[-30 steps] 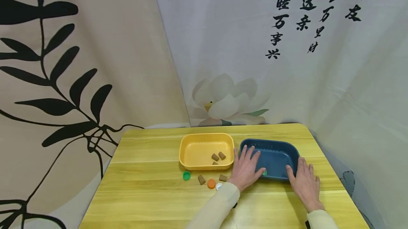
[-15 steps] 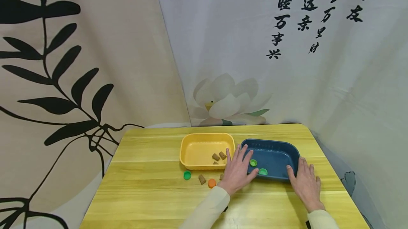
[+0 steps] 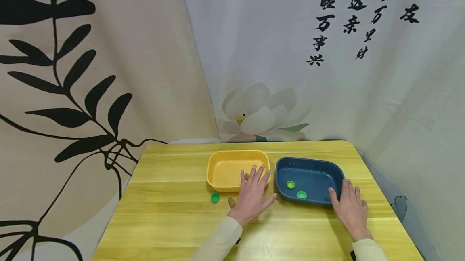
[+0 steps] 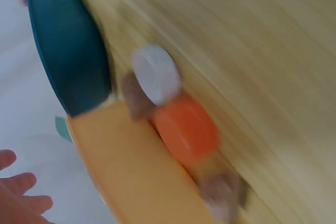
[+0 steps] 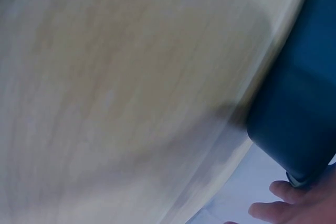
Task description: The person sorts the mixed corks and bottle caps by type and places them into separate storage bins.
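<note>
My left hand [image 3: 250, 198], fingers spread and holding nothing, hovers over the near right part of a yellow tray [image 3: 221, 172]. It hides most of the corks in that tray. Below it, the left wrist view has a white bottle cap [image 4: 156, 74], an orange bottle cap [image 4: 187, 129] and two blurred corks [image 4: 137, 98] beside the tray. My right hand [image 3: 349, 212] rests against the right end of a dark blue tray [image 3: 319, 180], fingers extended. Two green bottle caps [image 3: 290, 184] lie inside the blue tray.
A green bottle cap [image 3: 215, 198] lies on the wooden table [image 3: 163, 212] in front of the yellow tray. One cork [image 3: 231, 203] sits just left of my left wrist. A printed cloth [image 3: 254, 51] hangs behind the table's far edge.
My left hand has moved left from the blue tray to above the yellow tray, uncovering the green caps in the blue tray. The right hand stays at the blue tray's end.
</note>
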Tool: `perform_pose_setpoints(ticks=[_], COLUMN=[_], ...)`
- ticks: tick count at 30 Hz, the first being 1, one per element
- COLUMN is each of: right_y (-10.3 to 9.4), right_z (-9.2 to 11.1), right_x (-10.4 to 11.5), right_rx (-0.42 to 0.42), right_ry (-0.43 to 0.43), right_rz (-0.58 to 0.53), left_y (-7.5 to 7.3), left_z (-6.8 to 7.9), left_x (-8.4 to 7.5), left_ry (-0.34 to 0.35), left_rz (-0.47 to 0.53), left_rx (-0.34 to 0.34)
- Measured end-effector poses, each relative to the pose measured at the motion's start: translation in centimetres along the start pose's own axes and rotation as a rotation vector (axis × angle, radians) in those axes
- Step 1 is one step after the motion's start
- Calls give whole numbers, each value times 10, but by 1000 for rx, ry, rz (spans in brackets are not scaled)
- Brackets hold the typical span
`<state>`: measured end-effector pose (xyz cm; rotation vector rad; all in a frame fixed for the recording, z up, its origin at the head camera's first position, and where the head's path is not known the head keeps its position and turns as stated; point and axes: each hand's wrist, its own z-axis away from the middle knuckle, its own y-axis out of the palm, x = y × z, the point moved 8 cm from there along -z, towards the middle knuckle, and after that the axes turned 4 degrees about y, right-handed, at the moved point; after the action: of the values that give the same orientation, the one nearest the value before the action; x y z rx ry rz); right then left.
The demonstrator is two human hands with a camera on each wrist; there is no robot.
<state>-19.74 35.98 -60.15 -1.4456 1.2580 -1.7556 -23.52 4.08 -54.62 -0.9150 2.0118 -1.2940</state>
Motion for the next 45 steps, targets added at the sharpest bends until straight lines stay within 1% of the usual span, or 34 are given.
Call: perform_pose_setpoints(ticks=[2,6,9,14,18,23,29,31,34,37,41,45], right_y=[0,1,1,1,1,0,-1,-1,-1,0,2,2], right_z=[-1,-1,-1,0,0,0,1,1,1,0,-1,-1], right_x=[0,-1,-1,0,1,1,2,2,2,1,-1,-1], right_rx=[4,22,34,41,39,22,20,23,26,28,29,23], right_ry=[2,11,15,15,13,9,3,3,7,11,12,6], right_rz=[2,4,6,3,-2,-3,-6,-5,-6,-2,3,3], left_y=[-4,-12,-16,-21,-21,-20,-11,-7,-1,5,7,10], left_z=[6,20,30,47,60,71,80,82,83,83,83,83], left_x=[10,29,40,52,56,57,49,45,41,39,35,29], left_ry=[2,-8,-16,-12,11,70,165,186,188,162,139,156], left_rz=[3,15,25,40,21,-8,2,-6,-44,-74,-86,-95], left_rx=[-10,-8,-6,-32,-29,-1,94,123,165,193,181,158])
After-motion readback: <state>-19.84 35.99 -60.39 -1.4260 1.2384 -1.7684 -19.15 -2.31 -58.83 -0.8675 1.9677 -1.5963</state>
